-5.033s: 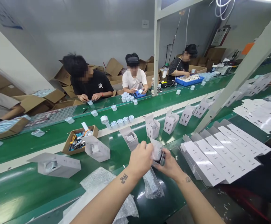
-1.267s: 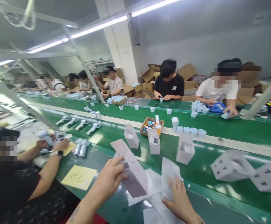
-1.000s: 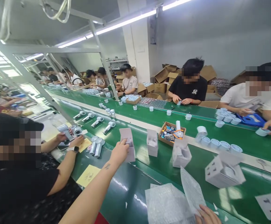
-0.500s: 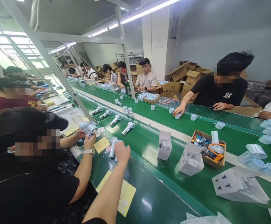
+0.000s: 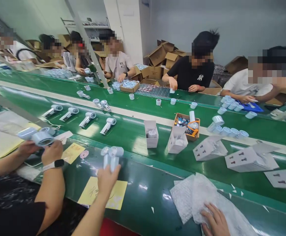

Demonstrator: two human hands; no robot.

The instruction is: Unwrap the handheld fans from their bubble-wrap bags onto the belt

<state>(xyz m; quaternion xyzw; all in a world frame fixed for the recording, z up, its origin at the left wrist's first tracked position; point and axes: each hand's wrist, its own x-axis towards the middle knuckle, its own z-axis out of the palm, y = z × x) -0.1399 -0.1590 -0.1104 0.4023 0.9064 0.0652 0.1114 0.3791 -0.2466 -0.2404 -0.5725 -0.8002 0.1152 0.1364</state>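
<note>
- Right hand [image 5: 215, 223]: at the near edge of the bench [image 5: 155, 203], resting flat on a stack of bubble-wrap sheets [image 5: 197, 200]; fingers spread and pressing down, nothing gripped.
- Left hand [image 5: 107, 175]: reached out to the left along the near edge, fingers closed round the handles of the pale blue handheld fans [image 5: 112, 155]. It appears to be two units held side by side, heads up; the blur prevents a firm count.
- Yellow paper sheet [image 5: 113, 198]: lies flat on the bench directly below the left hand.
- Co-worker's hands [image 5: 47, 152], at the left near edge, one with a wristwatch: hold a further fan [image 5: 38, 137] above the bench; a second yellow sheet [image 5: 71, 152] lies just beside them.
- Mid bench: open white cartons [image 5: 151, 133] stand upright with contents inside; other cartons [image 5: 248, 159] lie tipped on their sides to the right. A brown cardboard tray of small parts [image 5: 187, 123] sits behind them.
- Loose fans [image 5: 108, 125] lie in a row on the belt to the left, uncartoned.
- Far edge: other seated persons handle small pale cups [image 5: 229, 131].
- Status, as judged: several cartons are filled; the fans in hand are unwrapped and unboxed, so wrapping and cartoning remain, with more units waiting.
</note>
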